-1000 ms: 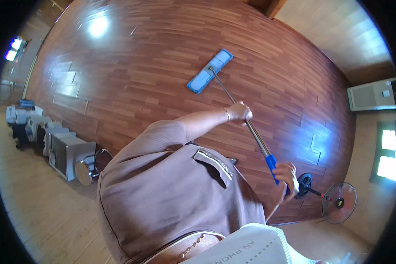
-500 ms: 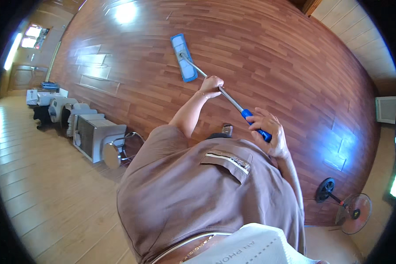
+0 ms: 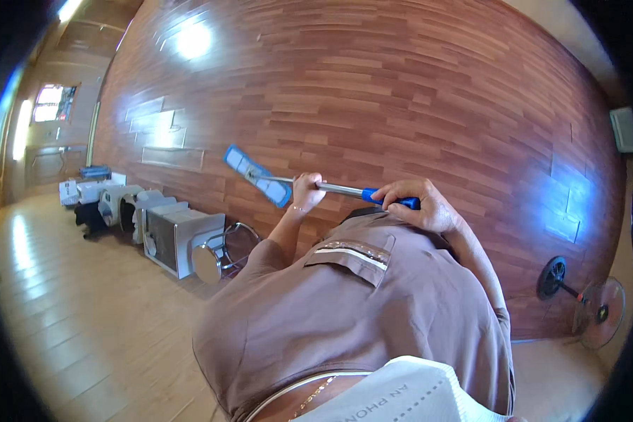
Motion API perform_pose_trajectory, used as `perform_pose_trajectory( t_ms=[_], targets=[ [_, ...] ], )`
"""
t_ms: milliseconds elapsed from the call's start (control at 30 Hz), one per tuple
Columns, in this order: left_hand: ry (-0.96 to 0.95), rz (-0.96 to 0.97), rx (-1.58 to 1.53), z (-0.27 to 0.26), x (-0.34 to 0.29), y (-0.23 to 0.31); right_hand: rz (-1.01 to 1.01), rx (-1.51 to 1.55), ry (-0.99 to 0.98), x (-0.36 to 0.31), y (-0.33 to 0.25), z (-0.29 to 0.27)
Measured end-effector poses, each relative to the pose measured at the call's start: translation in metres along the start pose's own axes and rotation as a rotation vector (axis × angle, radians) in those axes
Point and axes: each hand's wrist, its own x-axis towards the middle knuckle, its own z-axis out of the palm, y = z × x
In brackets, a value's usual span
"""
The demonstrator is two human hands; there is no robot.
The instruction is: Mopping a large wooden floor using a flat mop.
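Observation:
A flat mop with a metal pole reaches leftward across the front of my body. Its rectangular blue and pale grey mop head lies slantwise on the wood-pattern floor. My left hand wraps around the pole, close to the mop head. Farther up, my right hand closes over the blue grip at the pole's upper end. Both arms are bent, and the pole runs nearly level from side to side.
On my left, by the edge of the pale tiled floor, stand a round-seated metal stool, a grey-white cabinet and several pale items. A pedestal fan with a black base is at the right. Reddish wood-pattern floor stretches ahead.
The mop head has swept left and nearer to me, and the pole has turned almost level. My left hand moved left and down with it; the right hand keeps hold of the grip.

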Motion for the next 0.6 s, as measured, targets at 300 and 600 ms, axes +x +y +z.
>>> perform_pose_trajectory(
  t_ms=[300, 600],
  targets=[
    [-0.232, 0.207, -0.171, 0.014, 0.032, 0.091, -0.087, -0.099, 0.250, -0.074, -0.034, -0.046],
    [-0.471, 0.582, -0.324, 0.021, 0.065, 0.219, -0.380, -0.448, 0.668, -0.180, -0.093, -0.035]
  ],
)
